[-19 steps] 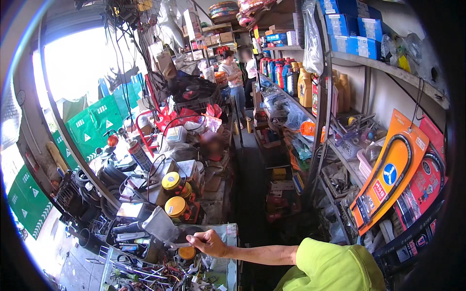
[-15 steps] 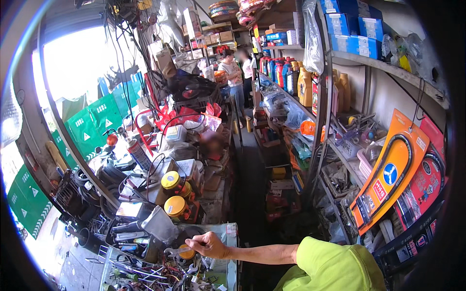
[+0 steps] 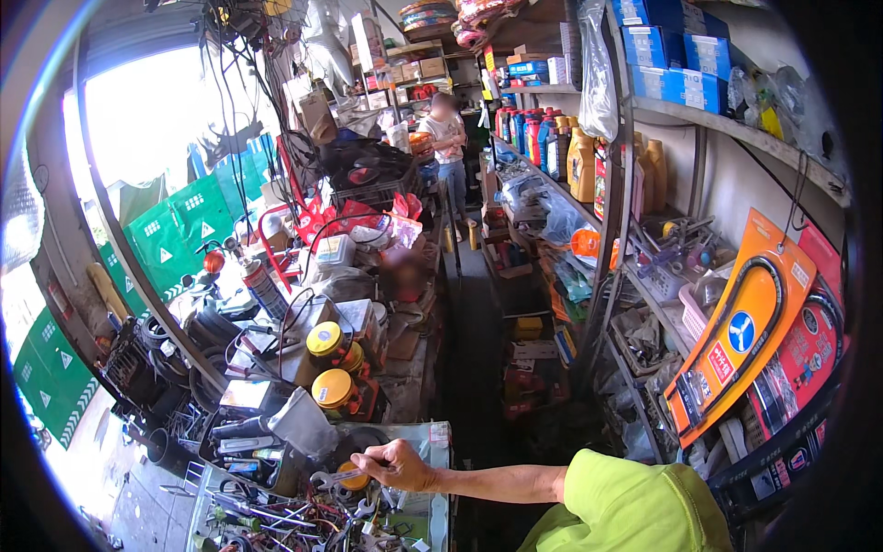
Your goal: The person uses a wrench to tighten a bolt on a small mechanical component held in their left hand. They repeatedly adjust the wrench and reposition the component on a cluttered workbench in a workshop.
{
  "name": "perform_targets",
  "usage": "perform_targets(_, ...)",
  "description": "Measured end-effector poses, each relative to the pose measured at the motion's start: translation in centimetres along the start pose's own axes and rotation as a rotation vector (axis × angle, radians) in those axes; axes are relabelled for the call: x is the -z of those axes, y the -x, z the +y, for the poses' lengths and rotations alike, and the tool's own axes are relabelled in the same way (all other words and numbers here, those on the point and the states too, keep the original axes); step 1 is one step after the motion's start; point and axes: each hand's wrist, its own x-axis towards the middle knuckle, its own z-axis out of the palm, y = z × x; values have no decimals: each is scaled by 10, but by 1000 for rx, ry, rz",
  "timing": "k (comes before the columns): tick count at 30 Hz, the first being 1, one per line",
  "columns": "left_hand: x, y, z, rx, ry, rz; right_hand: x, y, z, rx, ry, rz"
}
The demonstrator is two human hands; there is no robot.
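Observation:
My right hand [image 3: 394, 465] is closed on a metal wrench [image 3: 328, 477], held over a cluttered workbench [image 3: 440, 478]. Its bare forearm comes from the lower right, out of a yellow-green sleeve. Loose wrenches, screwdrivers and other tools [image 3: 276, 515] lie in a jumble under the hand. Close by are a round orange-lidded container [image 3: 354, 477], partly behind the wrench, and a pale plastic bag [image 3: 303, 425]. Further back on the bench stand tubs with yellow lids [image 3: 333, 390]. My left hand is not in view.
A narrow dark aisle [image 3: 469, 386] runs to a person [image 3: 448, 147] standing at the back. Shelves [image 3: 699, 120] with boxes and bottles line the right, with orange packaged hoses [image 3: 727, 340] hanging in front. Cables [image 3: 235, 166] hang at left, beside a bright doorway and green barriers [image 3: 156, 239].
The wrench in my hand has tilted slightly and shows more clearly. At the back, the standing person has shifted, and the second person seen beside them earlier no longer shows.

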Motion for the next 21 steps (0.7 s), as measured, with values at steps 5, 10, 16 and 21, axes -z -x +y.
perform_targets(5,-2,1,-1,-24,0,-44,-6,-1,10,64,-39,72)
perform_targets(10,-1,2,0,7,-2,-20,-1,-1,-2,28,9,84)
perform_targets(16,6,4,3,-37,59,-28,-3,-1,-2,34,-11,80)
perform_targets(21,6,4,4,-55,94,-28,-2,-1,2,39,31,89)
